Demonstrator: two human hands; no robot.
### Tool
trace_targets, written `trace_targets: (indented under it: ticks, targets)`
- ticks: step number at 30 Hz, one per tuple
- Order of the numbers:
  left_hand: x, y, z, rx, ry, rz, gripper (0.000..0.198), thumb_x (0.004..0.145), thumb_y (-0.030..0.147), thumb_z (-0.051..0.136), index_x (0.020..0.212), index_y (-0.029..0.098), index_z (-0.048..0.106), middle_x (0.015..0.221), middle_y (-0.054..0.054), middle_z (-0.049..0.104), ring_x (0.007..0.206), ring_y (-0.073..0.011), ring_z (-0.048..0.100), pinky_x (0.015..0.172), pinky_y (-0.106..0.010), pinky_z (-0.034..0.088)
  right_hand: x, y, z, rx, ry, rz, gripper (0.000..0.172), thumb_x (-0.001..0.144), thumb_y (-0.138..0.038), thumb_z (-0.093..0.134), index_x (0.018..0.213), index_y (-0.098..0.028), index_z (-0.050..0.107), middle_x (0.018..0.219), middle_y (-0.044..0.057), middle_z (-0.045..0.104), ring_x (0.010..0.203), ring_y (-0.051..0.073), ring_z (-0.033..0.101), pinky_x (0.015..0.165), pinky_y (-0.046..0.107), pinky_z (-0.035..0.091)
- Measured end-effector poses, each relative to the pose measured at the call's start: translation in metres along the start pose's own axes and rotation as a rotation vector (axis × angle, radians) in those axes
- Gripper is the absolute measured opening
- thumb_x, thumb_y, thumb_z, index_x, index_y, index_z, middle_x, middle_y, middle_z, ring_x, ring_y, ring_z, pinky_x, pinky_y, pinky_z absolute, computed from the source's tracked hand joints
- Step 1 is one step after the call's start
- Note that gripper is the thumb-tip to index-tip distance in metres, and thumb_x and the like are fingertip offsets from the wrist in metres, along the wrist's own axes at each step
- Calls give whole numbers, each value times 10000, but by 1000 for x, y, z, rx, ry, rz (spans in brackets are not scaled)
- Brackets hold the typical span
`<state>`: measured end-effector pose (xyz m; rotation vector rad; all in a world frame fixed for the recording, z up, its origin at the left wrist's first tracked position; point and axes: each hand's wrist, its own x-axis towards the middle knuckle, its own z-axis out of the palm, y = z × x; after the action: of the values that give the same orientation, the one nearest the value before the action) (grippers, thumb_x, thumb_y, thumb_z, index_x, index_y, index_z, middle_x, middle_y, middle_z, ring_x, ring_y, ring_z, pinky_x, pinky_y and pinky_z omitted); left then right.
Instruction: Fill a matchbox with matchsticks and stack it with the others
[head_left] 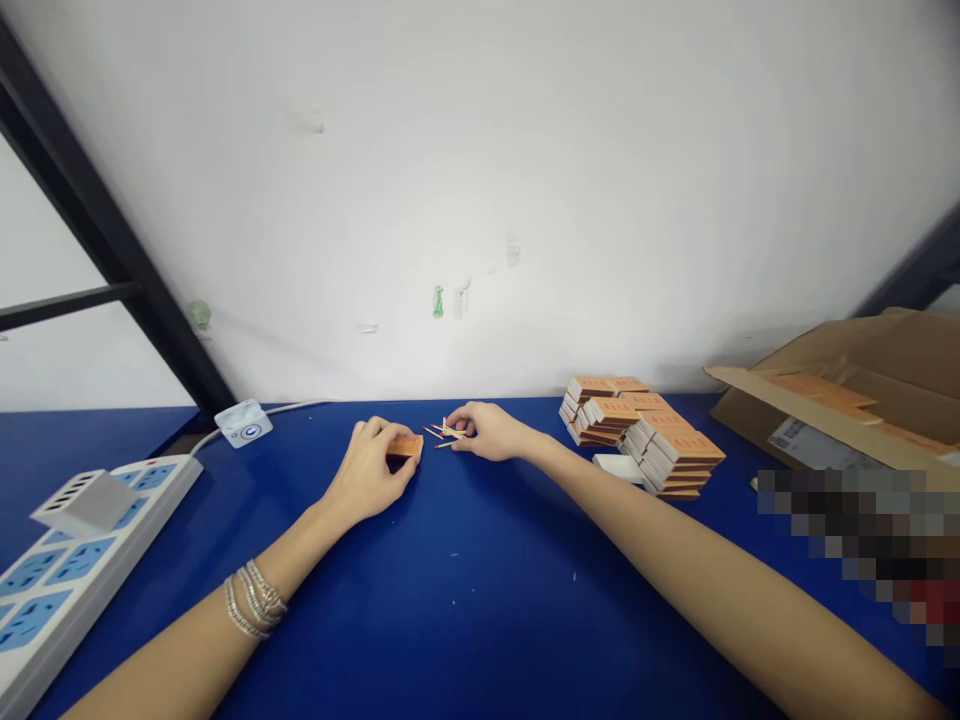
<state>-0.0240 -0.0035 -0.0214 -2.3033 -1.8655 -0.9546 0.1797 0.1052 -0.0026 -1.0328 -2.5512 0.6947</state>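
My left hand [373, 468] is closed round an orange matchbox [406, 446], thumb along its near side and fingers over the far side. Just to the right lies a small loose pile of red-tipped matches [444, 430] on the blue tabletop. My right hand [487, 432] reaches in from the right, its thumb and fingertips pinched on the ends of some matches. How many are between those fingers cannot be made out. A few of the matches point toward the box, and a short gap separates them from it.
Stacked matchboxes [679, 440] stand on the right, with a white tray-like piece [624, 467] beside them. An open cardboard box [810, 400] sits farther right. On the left are a power strip [142, 535] with a plugged-in adapter and a small white device [244, 424]. A white wall rises behind.
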Motion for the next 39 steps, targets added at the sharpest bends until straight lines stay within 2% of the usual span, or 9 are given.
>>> trace_targets:
  ticks: [7, 14, 18, 22, 25, 29, 32, 35, 39]
  targets:
    - [1, -2, 1, 48, -41, -21, 311, 820, 315, 584, 1106, 208, 640, 1039, -71, 580, 955, -229, 503, 909, -431, 411, -5, 9, -15, 2, -3, 88, 421, 686, -221, 775, 1088, -132, 687, 986, 71, 709, 794, 143, 642, 700, 231, 485]
    - [1, -1, -3, 71, -42, -46, 286, 814, 344, 591, 1047, 192, 661, 1028, -75, 617, 946, -238, 516, 873, -426, 403, -7, 9, 3, 82, 42, 64, 303, 715, -113, 703, 1017, -129, 692, 880, 48, 726, 737, 128, 648, 684, 219, 482]
    - [0, 5, -9, 65, -27, -10, 267, 803, 269, 568, 1041, 194, 661, 1034, -76, 621, 947, -234, 520, 873, -413, 404, -8, 2, -7, 32, 77, 45, 320, 722, -140, 712, 1040, -134, 683, 897, 51, 721, 743, 134, 641, 694, 232, 484]
    - [-2, 12, -19, -84, 15, 95, 266, 721, 54, 400, 786, 179, 624, 897, -50, 631, 855, -181, 552, 799, -319, 430, -28, -22, -48, -68, 217, 14, 284, 748, -226, 721, 1019, -145, 698, 938, 63, 716, 804, 151, 635, 735, 263, 486]
    - [-4, 12, -20, -173, -107, 77, 240, 658, 51, 349, 555, 192, 513, 608, 6, 552, 584, -133, 500, 616, -269, 389, -58, -47, -87, -12, 324, -32, 300, 785, -284, 689, 1056, -154, 689, 957, 59, 711, 837, 144, 637, 715, 252, 498]
    - [-3, 9, -12, -193, -215, -48, 216, 613, 91, 338, 493, 198, 483, 462, 34, 470, 468, -126, 443, 519, -254, 322, -109, -53, -143, -103, 432, -10, 266, 802, -313, 666, 1013, -156, 700, 921, 45, 712, 819, 137, 642, 762, 274, 516]
    - [0, 11, -8, -180, -276, -51, 208, 598, 117, 347, 473, 199, 492, 445, 36, 472, 466, -128, 451, 523, -251, 325, -156, -21, -195, -245, 468, 178, 213, 797, -276, 666, 968, -160, 715, 884, 38, 713, 819, 144, 647, 793, 290, 515]
    - [2, 14, -9, -158, -293, -28, 211, 591, 125, 353, 467, 203, 504, 452, 36, 490, 475, -131, 462, 536, -251, 331, -210, 31, -245, -380, 488, 506, 214, 794, -168, 631, 986, -134, 719, 920, 72, 717, 779, 137, 643, 779, 281, 495]
    - [3, 19, -12, -151, -311, -7, 219, 595, 118, 361, 468, 207, 516, 456, 35, 509, 469, -132, 457, 537, -249, 329, -276, 90, -274, -433, 323, 925, 272, 689, 10, 600, 915, -67, 732, 949, 150, 718, 769, 138, 629, 748, 260, 451]
